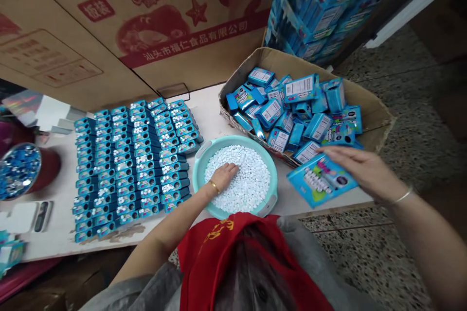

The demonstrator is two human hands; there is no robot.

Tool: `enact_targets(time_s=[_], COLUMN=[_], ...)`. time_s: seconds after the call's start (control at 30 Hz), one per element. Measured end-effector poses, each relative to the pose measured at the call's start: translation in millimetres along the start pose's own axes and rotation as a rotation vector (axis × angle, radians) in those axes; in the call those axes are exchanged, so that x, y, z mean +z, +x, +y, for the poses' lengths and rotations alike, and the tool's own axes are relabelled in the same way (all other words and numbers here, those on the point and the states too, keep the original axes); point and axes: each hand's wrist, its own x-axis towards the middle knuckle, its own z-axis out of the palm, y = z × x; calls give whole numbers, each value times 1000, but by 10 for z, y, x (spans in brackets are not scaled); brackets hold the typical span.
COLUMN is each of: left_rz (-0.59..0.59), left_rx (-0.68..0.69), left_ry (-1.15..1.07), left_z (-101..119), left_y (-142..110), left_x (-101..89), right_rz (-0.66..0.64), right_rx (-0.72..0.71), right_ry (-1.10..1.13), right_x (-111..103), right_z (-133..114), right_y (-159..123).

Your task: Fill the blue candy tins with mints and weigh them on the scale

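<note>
My left hand (223, 177) lies palm down on the small white candies (251, 175), its fingers stretched forward and the tips partly sunk among them. The candies fill a round turquoise basin (200, 170) on the table in front of me. To the right of it, my right hand (368, 172) grips a blue printed candy box (317, 181) by its far corner, holding it tilted just past the table edge. Behind that hand stands an open carton (372, 116) heaped with similar blue boxes (270, 112).
Left of the basin, blue boxes with round openings (146, 155) stand in several rows; some show white candies at the opening. A reddish tub (49, 167) of shiny blue pieces is far left. Large cardboard cartons (146, 53) and stacked blue packs (317, 14) rise behind.
</note>
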Motion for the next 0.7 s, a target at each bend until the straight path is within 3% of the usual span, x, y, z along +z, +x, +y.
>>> enact_targets(time_s=[0.13,0.23,0.33,0.53,0.6,0.7], left_rz=[-44,-44,-30,11,32,70], left_rx=[77,75,43,-45,-67,-85], left_ry=[-94,-164,-222,-307,-329,-361], left_z=[153,218,259,325,319,277], left_y=[-143,-195,-193,-168,-199,-269], left_x=[121,144,156,214,197,104], right_rz=[-621,-805,-779,-295,-254,-308], right_rx=[249,367,401,514,532,540], right_ry=[299,557,780,1105,1154,1155], right_x=[466,590,562,773,841,842], right_z=[-199,-193,-153,-124,-56,72], right_y=[-406,-631,-832,-1271,-1417,-1594])
